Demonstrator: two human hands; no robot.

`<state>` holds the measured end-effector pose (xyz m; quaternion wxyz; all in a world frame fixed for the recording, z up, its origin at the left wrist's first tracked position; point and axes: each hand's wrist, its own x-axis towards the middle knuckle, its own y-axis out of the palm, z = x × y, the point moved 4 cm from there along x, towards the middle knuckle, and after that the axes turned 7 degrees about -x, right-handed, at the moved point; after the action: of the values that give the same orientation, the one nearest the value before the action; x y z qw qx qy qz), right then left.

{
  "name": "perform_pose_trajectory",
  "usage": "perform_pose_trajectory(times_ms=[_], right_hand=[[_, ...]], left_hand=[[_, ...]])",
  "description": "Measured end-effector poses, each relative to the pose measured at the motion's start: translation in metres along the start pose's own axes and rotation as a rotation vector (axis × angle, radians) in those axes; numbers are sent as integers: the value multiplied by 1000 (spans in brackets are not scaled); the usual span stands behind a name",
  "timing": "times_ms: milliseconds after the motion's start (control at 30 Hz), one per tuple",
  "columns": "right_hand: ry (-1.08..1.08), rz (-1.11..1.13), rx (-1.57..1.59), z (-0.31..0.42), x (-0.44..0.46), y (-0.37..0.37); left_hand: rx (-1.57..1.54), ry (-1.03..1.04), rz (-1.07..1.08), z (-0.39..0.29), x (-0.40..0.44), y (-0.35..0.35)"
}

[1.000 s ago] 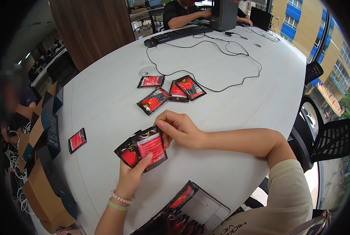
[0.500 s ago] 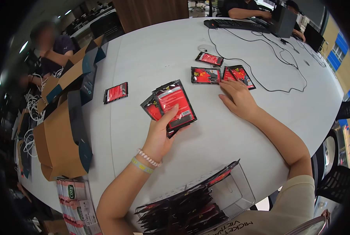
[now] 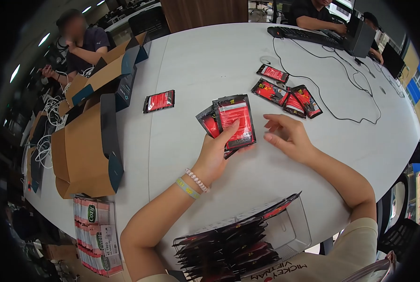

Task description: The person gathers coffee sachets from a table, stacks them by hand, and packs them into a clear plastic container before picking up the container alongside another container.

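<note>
Several red and black packets [image 3: 236, 117] are fanned in my left hand [image 3: 215, 152], its thumb across the front one. To their right, my right hand [image 3: 287, 136] hovers with fingers apart and nothing in it. Beyond it, a loose group of packets [image 3: 271, 91] lies on the white table, some overlapping. One more packet [image 3: 159, 101] lies apart on the left. Near my body, a clear tray [image 3: 304, 225] holds many dark packets [image 3: 224, 249] in rows.
Open cardboard boxes [image 3: 85, 150] line the left edge, above a tray of pink packets [image 3: 95, 235]. A keyboard [image 3: 309, 35], a black computer case [image 3: 359, 40] and loose cables cross the far right. One person [image 3: 85, 44] sits at the left, others at the far side.
The view has turned left. My right hand first left the held packets and reached the loose group, and now it is back nearer my left hand, empty. The left hand still holds its packets.
</note>
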<state>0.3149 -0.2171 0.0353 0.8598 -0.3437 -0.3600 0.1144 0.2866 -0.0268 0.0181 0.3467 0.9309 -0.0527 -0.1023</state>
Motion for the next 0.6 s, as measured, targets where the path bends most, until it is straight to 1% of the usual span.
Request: perform_pose_trajectory(times_ms=[33,67,133,167,200,233,267,300,333,367,400,433,467,500,533,600], right_hand=[[10,46,99,7,0,9],[11,53,104,12,1,17],[222,132,321,10,2,34],[285,157,355,1,7,38],[280,160,364,2,13,39],[294,83,413,4,19,37],[312,3,463,5,22,36],[232,-66,433,8,23,34],[233,-72,438,6,22,35],[138,-116,424,8,21,33],[45,-158,407,9,19,31],[50,-160,403,7,18,31],[-73,-62,284,11,18,35],[-196,35,164,14,17,38],[-193,31,161,15,16,35],[-334,70,32,23,11,33]], left_hand=[[12,26,27,0,1,2],[24,51,54,1,2,4],[48,60,21,10,7,0],[93,144,-24,11,9,-2],[141,229,-69,9,10,-2],[178,276,-100,7,10,-2],[186,277,-105,6,11,-2],[240,350,-114,2,10,0],[293,422,-119,-3,10,2],[260,465,-94,-5,10,4],[263,459,-90,-6,11,3],[308,444,-36,-5,11,3],[353,428,19,-2,11,4],[438,398,-2,0,6,9],[439,396,3,1,6,8],[506,394,33,2,7,6]])
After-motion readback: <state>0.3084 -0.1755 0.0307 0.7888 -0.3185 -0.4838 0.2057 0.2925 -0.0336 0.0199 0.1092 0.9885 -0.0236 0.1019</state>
